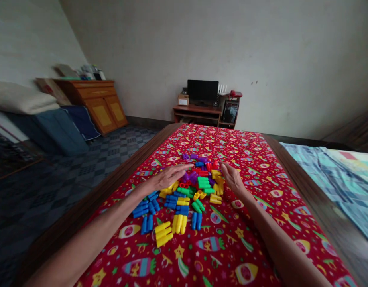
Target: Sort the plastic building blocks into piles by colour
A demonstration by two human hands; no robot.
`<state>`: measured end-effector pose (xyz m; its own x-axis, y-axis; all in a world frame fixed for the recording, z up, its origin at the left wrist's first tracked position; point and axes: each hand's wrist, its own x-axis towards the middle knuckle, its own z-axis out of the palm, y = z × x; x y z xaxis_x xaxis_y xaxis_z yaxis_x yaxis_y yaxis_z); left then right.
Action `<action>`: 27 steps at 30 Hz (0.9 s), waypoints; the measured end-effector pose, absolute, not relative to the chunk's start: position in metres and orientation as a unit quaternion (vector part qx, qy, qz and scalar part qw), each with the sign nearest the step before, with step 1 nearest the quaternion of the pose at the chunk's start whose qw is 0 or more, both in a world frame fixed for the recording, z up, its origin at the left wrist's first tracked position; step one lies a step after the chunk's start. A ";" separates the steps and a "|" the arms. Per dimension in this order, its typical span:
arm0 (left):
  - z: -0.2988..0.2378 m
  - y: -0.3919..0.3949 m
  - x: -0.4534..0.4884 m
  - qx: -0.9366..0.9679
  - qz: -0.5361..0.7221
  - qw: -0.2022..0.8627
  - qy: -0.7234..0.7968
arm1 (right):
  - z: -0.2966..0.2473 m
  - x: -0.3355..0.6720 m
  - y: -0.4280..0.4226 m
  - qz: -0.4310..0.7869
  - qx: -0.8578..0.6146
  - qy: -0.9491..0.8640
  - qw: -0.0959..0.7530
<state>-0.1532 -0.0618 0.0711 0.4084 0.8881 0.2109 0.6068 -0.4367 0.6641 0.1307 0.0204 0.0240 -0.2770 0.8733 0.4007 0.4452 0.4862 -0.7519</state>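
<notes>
A loose heap of plastic bullet-shaped building blocks in green [203, 183], yellow [179, 224], blue [196, 221], purple [192, 177] and red [215, 165] lies on a red patterned cloth [213, 263]. At the heap's left side is my left hand [172, 176], fingers stretched out toward the middle, over or against some blocks. My right hand [231, 176] rests along the right side, fingers extended, close to the red and yellow pieces. Neither hand grips a block. Whether the fingertips touch the pieces I cannot tell.
The cloth covers a table with a dark wooden edge [142, 159]. Beyond it a desk [197, 109] carries a monitor [203, 91]. A wooden cabinet [103, 105] stands at the left. On the right lies a blue patterned cloth [321, 171].
</notes>
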 end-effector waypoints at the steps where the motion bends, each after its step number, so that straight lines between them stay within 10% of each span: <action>1: 0.067 -0.071 -0.166 0.780 0.295 0.210 0.510 | 0.024 0.135 0.022 0.265 -0.442 -0.746 0.423; 12: 0.005 -0.137 -0.176 0.620 0.366 0.175 0.671 | -0.004 0.150 0.045 0.379 -0.485 -0.608 0.502; 21: 0.036 -0.066 -0.106 0.757 0.410 0.141 0.489 | 0.002 0.158 0.041 0.438 -0.471 -0.496 0.583; 27: 0.036 0.015 -0.172 0.671 0.324 0.129 0.654 | 0.001 0.156 0.046 0.452 -0.468 -0.453 0.610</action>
